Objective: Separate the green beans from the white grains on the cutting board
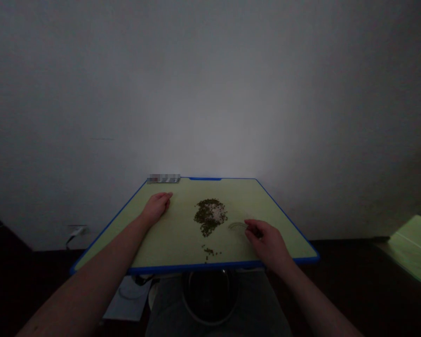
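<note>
A person works over a pale green cutting board (192, 243) edged in blue, with both bare hands on it. The left hand (156, 208) lies near the board's far left side, its fingers (167, 195) together and nearly straight, pointing toward the board's middle and holding nothing that shows. The right hand (266, 245) sits near the board's right side, towards its near edge, its fingers (250, 223) curled inward with the thumb close by, leaving a narrow gap at most; whether they pinch anything cannot be told in this dim view. Just beside those fingers, a faint ring-shaped mark (237, 226) shows on the board, too dim to identify. A heap of small dark green grains (204, 220) lies at the middle of the board, between the hands and touching neither, with a pale whitish patch (218, 213) on its right side. A smaller scatter of similar grains (208, 252) lies towards the board's near edge. Grains this small would probably roll under a heavy touch, so light fingertip contact, kept low against the board, would suit them best. A blurred strip (163, 178) lies at the board's far left corner, and a dark round basin (210, 297) with a pale rim sits below its near edge, beside a white sheet (128, 297).
</note>
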`<action>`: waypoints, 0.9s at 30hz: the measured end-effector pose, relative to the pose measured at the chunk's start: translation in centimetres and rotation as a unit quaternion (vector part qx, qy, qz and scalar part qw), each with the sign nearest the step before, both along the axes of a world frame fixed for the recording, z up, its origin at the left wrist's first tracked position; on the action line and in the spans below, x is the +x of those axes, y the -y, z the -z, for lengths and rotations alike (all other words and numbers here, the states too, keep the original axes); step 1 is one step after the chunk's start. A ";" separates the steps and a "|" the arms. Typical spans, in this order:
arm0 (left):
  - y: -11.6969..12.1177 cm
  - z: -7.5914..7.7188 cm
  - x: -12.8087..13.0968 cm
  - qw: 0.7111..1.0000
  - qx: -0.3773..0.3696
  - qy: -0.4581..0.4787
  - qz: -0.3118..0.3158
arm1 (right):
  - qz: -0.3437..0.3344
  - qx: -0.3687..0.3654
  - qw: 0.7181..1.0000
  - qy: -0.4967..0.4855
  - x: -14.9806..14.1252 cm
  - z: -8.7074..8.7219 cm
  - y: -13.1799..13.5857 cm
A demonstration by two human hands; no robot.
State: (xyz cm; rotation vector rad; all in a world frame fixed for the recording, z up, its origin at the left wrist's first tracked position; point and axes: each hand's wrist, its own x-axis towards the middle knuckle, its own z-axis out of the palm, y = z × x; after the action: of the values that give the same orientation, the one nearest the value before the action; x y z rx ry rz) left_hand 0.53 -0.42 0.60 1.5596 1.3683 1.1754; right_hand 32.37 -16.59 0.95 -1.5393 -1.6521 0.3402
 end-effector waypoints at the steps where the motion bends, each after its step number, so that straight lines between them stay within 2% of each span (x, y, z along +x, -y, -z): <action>1: -0.1 0.1 -0.1 1.000 0.000 0.000 0.000 | -0.007 0.002 1.000 0.014 0.0 -0.1 0.1; 6: -0.6 0.7 -0.3 1.000 0.012 -0.003 -0.001 | -0.082 -0.007 0.995 0.060 -1.2 -1.3 0.0; 10: -0.5 0.6 -0.3 1.000 0.016 0.004 -0.004 | -0.145 0.007 0.985 0.090 -3.4 -1.8 -1.5; 14: -0.1 0.3 0.0 1.000 0.018 -0.006 0.003 | -0.154 0.018 0.982 0.105 -5.4 -1.7 -3.7; 18: 0.0 0.2 0.0 1.000 0.013 -0.004 0.002 | -0.158 0.020 0.981 0.109 -6.3 -1.5 -4.9; 27: -0.6 0.8 -0.4 1.000 0.008 0.013 0.004 | -0.141 0.018 0.982 0.123 -4.3 -0.4 -4.5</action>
State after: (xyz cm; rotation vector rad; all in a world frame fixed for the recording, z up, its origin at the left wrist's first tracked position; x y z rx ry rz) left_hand 0.12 0.17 -0.21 1.5550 1.3386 1.2009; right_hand 28.06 -12.09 1.38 -1.3632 -2.0672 0.2760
